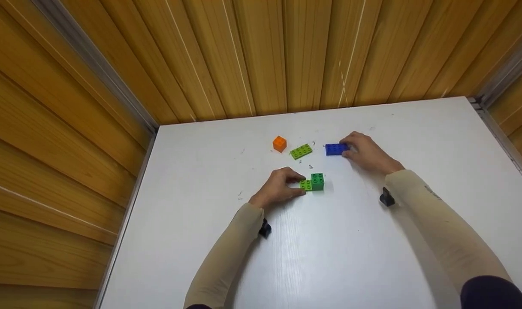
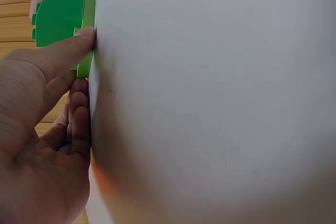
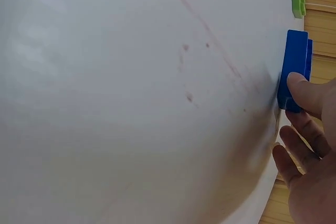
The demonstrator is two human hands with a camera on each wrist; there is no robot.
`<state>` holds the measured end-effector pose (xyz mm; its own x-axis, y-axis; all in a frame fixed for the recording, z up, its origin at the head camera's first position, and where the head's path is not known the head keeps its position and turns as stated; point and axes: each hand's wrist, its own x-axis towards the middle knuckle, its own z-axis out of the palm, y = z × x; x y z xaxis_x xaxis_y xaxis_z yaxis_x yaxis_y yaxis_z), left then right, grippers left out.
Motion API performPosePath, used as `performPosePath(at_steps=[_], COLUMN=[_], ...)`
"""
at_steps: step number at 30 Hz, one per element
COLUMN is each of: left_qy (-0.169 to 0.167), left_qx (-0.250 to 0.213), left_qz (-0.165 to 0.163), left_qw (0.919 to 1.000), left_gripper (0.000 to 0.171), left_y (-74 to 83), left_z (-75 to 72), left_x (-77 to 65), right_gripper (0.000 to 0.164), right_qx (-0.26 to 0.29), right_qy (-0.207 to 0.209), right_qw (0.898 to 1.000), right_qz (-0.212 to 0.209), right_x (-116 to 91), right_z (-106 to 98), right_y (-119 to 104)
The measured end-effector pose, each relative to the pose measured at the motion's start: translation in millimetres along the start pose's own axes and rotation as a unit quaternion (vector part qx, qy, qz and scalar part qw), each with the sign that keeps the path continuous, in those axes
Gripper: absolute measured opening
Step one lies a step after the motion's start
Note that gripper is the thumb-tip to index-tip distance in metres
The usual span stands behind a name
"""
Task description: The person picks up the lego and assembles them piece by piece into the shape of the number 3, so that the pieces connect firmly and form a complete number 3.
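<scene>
My left hand [image 1: 279, 187] pinches the left end of a flat lime-green brick [image 1: 305, 185] between thumb and fingers. A taller green brick [image 1: 317, 182] sits on that flat brick's right end, and in the left wrist view the lime brick [image 2: 86, 64] lies against the tabletop. Farther back on the right, my right hand [image 1: 367, 151] holds a blue brick [image 1: 336, 149] by its right end. The right wrist view has the thumb on the near side of the blue brick [image 3: 294, 61], the other fingers partly hidden behind it.
Left of the blue brick lies another flat lime-green brick [image 1: 301, 151], apart from it. An orange brick [image 1: 279, 143] stands further left. The white table [image 1: 192, 171] meets yellow wooden slat walls [image 1: 265, 56] at the back and left.
</scene>
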<state>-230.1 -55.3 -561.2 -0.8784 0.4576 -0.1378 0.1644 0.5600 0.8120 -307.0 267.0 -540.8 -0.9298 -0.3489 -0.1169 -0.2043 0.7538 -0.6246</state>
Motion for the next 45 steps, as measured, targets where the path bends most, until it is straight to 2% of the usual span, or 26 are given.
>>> performPosePath(at_steps=[12, 19, 28, 45], left_qy=[0.002, 0.004, 0.005, 0.005], left_qx=[0.008, 0.006, -0.002, 0.014], left_qz=[0.021, 0.017, 0.008, 0.02], left_qw=[0.9997, 0.9998, 1.0, 0.9997], left_gripper=[0.039, 0.037, 0.037, 0.034], left_y=[-3.9, -4.2, -3.1, -3.8], left_z=[-2.8, -2.1, -1.8, -0.5], left_x=[2.9, 3.6, 2.6, 3.0], right_gripper=[0.041, 0.041, 0.039, 0.039], right_qx=[0.0, -0.008, -0.023, -0.018], right_qy=[0.005, 0.01, 0.024, 0.035], right_qw=[1.0, 1.0, 0.998, 0.998], right_qz=[-0.014, -0.017, -0.054, -0.055], right_x=[-3, -7, -14, -34], right_z=[-10, -16, -19, -25], right_y=[-8, -13, -23, -46])
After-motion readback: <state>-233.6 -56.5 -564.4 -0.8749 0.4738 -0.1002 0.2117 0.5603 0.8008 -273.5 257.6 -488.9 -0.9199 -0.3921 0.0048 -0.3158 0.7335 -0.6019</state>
